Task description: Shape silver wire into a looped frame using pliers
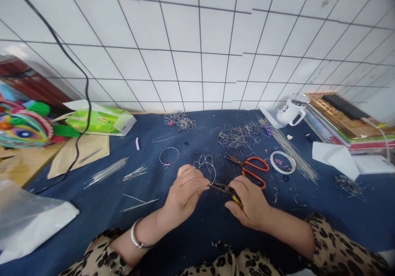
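My left hand (pixel 185 191) pinches a thin silver wire bent into several loops (pixel 207 165), which rise above the fingertips. Dark-jawed pliers (pixel 222 188) with a yellow handle are in my right hand (pixel 249 202), their tips touching the wire beside my left fingertips. Orange-handled scissors (pixel 257 164) lie just beyond my right hand. A wire ring with a pink part (pixel 169 156) rests on the dark blue cloth (pixel 185 243) beyond my left hand. A round white dish (pixel 282 162) holding small pink beads is right of the scissors.
Tangled wire (pixel 239 137) and another wire pile (pixel 180 120) lie toward the wall. Straight wires (pixel 108 171) are at the left, more (pixel 293 154) at the right. A white mug (pixel 293 110) stands near stacked books (pixel 333 124). A black cable (pixel 88 86) crosses the left side.
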Demonstrator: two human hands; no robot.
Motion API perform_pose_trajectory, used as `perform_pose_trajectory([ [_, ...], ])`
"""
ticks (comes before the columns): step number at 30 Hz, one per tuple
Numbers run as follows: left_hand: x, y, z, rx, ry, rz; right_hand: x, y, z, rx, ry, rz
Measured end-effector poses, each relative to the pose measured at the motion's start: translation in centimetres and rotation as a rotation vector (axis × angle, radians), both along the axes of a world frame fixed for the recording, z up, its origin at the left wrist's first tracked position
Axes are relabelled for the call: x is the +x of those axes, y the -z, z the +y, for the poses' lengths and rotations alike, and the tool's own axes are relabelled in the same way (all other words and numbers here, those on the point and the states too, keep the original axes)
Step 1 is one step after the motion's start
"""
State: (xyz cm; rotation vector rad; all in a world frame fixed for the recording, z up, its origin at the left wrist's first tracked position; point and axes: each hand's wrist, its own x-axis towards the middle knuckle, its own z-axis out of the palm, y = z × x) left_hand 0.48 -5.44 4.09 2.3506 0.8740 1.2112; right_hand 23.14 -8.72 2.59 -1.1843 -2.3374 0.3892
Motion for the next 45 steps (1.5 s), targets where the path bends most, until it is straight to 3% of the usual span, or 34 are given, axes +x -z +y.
perform_pose_trajectory([
  [19,0.0,0.1,-0.1,-0.009,0.042,-0.008,-0.1,-0.1,-0.2,-0.100,-0.020,0.009],
  [28,0.2,0.3,0.0,0.064,-0.076,0.040,-0.6,-0.4,-0.6,-0.208,0.041,0.027],
  [36,-0.1,0.3,0.0,0.203,-0.157,0.209,-1.2,-1.0,-0.8,-0.400,0.115,0.094],
  [45,0.2,0.0,0.0,0.019,-0.136,0.206,-1.2,-1.4,-0.7,-0.469,0.130,0.160],
])
